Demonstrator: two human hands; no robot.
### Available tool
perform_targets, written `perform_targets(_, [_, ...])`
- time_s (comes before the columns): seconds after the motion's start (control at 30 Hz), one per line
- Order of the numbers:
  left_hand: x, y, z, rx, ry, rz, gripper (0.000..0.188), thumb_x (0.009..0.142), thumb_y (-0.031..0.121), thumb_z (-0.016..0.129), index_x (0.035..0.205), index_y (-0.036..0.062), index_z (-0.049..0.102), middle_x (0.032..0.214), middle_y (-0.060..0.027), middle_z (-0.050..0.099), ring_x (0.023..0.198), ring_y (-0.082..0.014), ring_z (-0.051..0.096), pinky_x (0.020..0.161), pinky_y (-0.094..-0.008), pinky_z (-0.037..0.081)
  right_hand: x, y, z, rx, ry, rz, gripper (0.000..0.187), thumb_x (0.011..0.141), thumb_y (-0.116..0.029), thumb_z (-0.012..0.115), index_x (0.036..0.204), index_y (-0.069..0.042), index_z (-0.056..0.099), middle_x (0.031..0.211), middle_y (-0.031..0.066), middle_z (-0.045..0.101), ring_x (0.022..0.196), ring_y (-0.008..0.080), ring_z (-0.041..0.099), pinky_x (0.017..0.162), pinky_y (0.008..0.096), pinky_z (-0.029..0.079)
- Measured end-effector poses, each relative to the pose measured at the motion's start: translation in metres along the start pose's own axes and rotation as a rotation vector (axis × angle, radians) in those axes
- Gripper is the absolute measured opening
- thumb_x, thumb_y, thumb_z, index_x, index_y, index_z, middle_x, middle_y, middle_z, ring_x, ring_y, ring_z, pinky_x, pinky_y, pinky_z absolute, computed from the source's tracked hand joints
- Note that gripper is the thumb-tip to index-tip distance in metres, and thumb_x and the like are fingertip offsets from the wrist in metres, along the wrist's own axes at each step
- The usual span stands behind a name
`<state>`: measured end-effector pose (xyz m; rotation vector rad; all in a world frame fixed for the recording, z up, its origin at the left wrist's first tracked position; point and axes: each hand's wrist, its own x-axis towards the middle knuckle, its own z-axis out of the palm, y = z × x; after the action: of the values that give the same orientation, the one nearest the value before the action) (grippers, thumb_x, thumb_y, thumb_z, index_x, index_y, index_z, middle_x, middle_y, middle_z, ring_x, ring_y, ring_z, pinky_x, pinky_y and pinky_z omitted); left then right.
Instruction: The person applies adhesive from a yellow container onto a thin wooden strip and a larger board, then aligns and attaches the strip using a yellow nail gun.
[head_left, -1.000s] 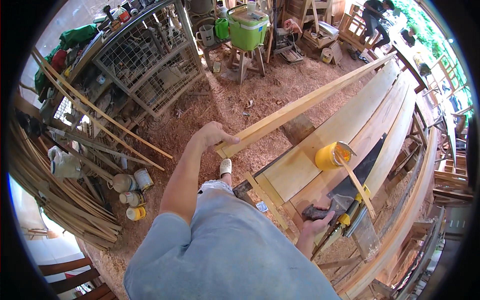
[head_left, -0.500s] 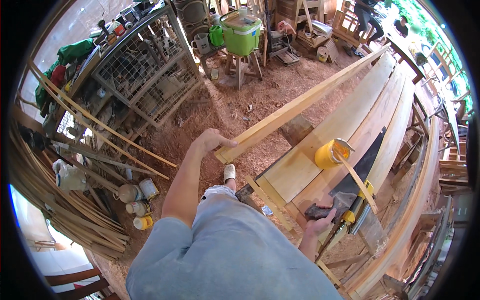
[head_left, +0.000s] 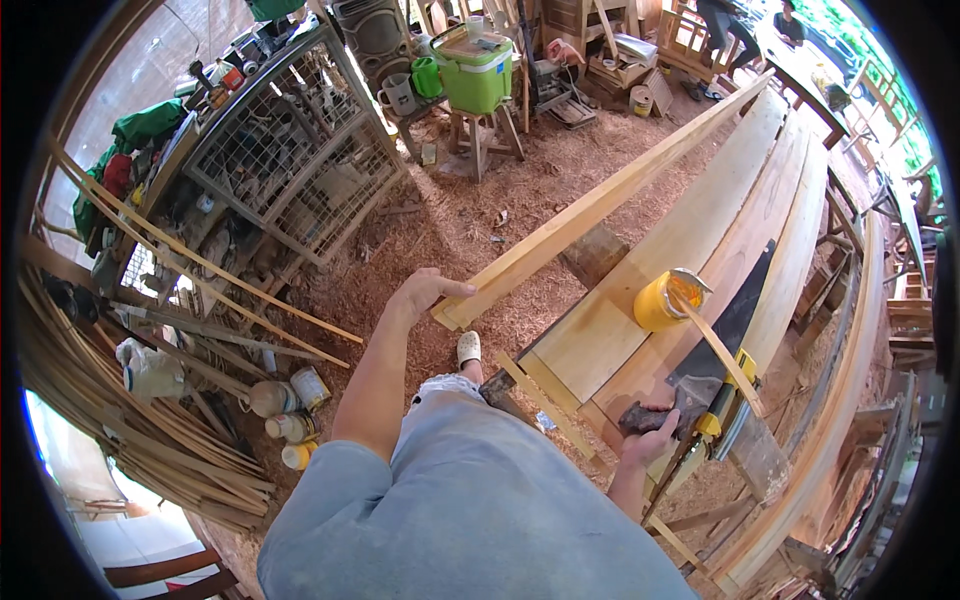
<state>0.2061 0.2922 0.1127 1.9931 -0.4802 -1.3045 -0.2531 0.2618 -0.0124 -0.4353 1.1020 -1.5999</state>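
My left hand [head_left: 428, 293] grips the near end of a long pale wooden board [head_left: 610, 207], with its fingers over the top edge. The board stands on its narrow edge and runs off to the far right. On the right, my right hand [head_left: 652, 440] is closed on a dark, crumpled rag [head_left: 643, 418] over the planks. Just beyond it lies a yellow-and-black tool [head_left: 738, 378], whose kind I cannot make out. A yellow tub [head_left: 655, 305] of orange-yellow stuff stands on a plank [head_left: 600, 352], with a flat wooden stick [head_left: 722, 350] leaning out of it.
A dark flat sheet [head_left: 735, 315] lies on the planks. At the left are bundled wood strips [head_left: 130, 420], several containers [head_left: 290, 428] and a wire-mesh cabinet [head_left: 290, 140]. A green cooler [head_left: 475, 80] sits on a stool at the back. Shavings cover the floor [head_left: 440, 225]. People are far right.
The whole view has shifted slightly. Both hands keep their places, the left on the board's end and the right on the rag.
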Motion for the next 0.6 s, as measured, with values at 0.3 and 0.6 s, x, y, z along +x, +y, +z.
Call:
perform_targets(0.3, [0.012,-0.011,-0.001,-0.093,-0.284,-0.018,0.084,0.068,0.036,0.086,0.131,-0.0104,0.054,0.125,-0.0225,0.062,0.115,-0.0281,0.061,0.098,-0.0383,0.046,0.003,0.001,-0.002,0.007,0.017,-0.005,0.024,0.103,-0.027,0.054,0.103,-0.003,0.059,0.086,0.0067,0.062,0.080,0.0192,0.061,0.079,0.0355,0.051])
perform_targets(0.6, [-0.002,-0.001,-0.014,0.262,0.075,0.200,0.061,0.080,0.038,0.080,0.112,-0.0096,0.061,0.097,-0.0185,0.072,0.090,-0.0262,0.070,0.085,-0.0379,0.054,0.001,0.000,-0.004,-0.021,0.034,0.031,0.027,0.103,-0.030,0.054,0.097,-0.004,0.059,0.085,0.0077,0.063,0.081,0.0209,0.062,0.077,0.0374,0.052])
